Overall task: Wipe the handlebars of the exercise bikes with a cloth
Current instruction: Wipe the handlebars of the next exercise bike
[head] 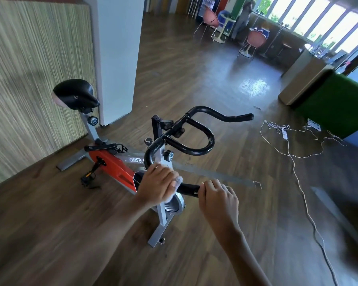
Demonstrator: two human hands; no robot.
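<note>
Handlebars (212, 140) black, atop red-grey exercise bike (112, 164) on wood floor, saddle (74, 93) toward striped wall. Left hand (156, 182) curled round near grip, pale cloth (178, 181) bunched under fingers against bar. Right hand (216, 200) clasps tip of same grip, just beside.

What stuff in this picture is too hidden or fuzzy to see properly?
All from the head view:
- The cloth: mostly covered by the left hand; only a white edge shows.
- The handlebar: its near tip is hidden inside the right hand.
- The lettering on the bike: only "NNER" reads; the handlebar covers what follows.
- The person by the far windows: too small and blurred.
</note>
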